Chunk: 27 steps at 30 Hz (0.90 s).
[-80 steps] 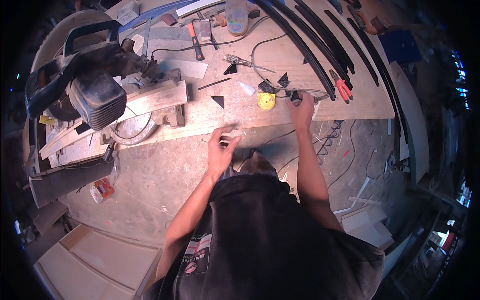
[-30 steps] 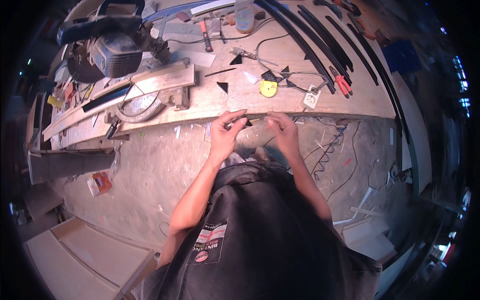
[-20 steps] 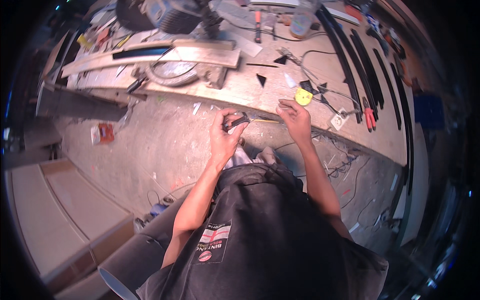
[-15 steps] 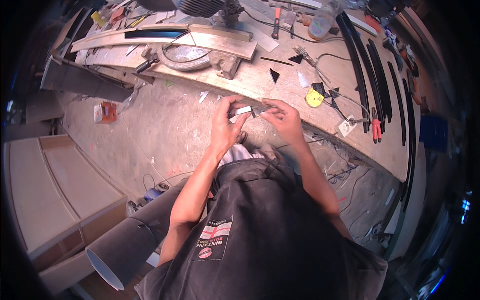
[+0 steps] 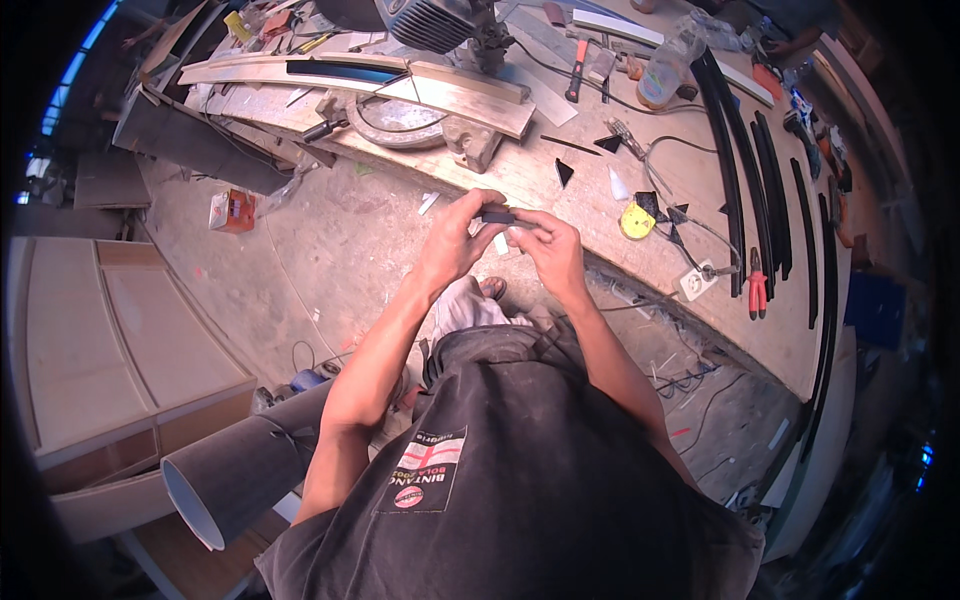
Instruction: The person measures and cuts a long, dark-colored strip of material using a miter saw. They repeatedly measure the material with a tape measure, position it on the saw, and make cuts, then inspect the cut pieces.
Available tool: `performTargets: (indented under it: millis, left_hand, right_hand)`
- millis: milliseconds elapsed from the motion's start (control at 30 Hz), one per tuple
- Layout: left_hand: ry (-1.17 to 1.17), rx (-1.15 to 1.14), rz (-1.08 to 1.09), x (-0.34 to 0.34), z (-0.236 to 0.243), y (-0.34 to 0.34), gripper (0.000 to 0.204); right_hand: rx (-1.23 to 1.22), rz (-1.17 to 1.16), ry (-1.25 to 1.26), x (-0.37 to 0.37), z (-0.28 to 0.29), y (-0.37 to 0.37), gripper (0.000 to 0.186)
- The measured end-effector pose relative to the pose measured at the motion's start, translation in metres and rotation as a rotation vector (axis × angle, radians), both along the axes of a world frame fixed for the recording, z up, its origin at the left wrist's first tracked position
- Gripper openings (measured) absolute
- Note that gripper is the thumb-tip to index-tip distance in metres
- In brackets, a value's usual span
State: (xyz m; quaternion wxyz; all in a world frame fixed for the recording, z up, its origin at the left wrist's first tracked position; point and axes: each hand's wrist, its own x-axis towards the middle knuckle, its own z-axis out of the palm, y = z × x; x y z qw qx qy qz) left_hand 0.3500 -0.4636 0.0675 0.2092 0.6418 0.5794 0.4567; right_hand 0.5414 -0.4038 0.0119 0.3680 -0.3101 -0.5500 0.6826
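Above the bench's near edge, both my hands meet at a small black piece [image 5: 495,216], flat and short. My left hand [image 5: 447,245] is closed, pinching it between thumb and fingers. My right hand [image 5: 555,260] is closed too, its fingertips pressed to the right end of the piece. A small white scrap [image 5: 501,243] shows just below the fingers; whether it hangs from them or lies on the floor I cannot tell. On the wooden workbench [image 5: 770,345] nearby lie black triangular offcuts [image 5: 565,173] and a yellow rounded tool [image 5: 637,221].
A mitre saw [image 5: 430,25] stands at the back with wooden strips [image 5: 470,92] across it. Long black strips [image 5: 720,150], red-handled pliers [image 5: 757,285], a hammer [image 5: 576,72] and a white socket [image 5: 695,282] lie rightward. A grey roll [image 5: 235,455] and wooden panels [image 5: 75,330] are at left.
The piece in my hands has turned from its white side to its black side. My right hand has come in against it. The view has shifted, so the bench appears lower and further right.
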Motion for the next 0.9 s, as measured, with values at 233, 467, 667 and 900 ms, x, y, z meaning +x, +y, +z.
performTargets:
  millis: [233, 467, 667, 900]
  left_hand:
    - [0.021, 0.026, -0.026, 0.0, -0.004, 0.005, 0.034]
    - [0.022, 0.067, -0.026, 0.002, -0.017, 0.006, 0.032]
    - [0.057, 0.111, -0.01, -0.006, -0.009, 0.012, 0.031]
    - [0.015, 0.127, -0.004, -0.01, -0.016, 0.021, 0.027]
  right_hand:
    - [-0.044, -0.02, -0.025, 0.002, -0.002, 0.001, 0.04]
    - [-0.016, -0.003, -0.021, 0.001, -0.025, 0.001, 0.047]
    - [0.033, 0.004, -0.042, -0.002, -0.012, 0.0, 0.053]
    - [-0.026, -0.051, -0.099, 0.015, -0.028, 0.008, 0.025]
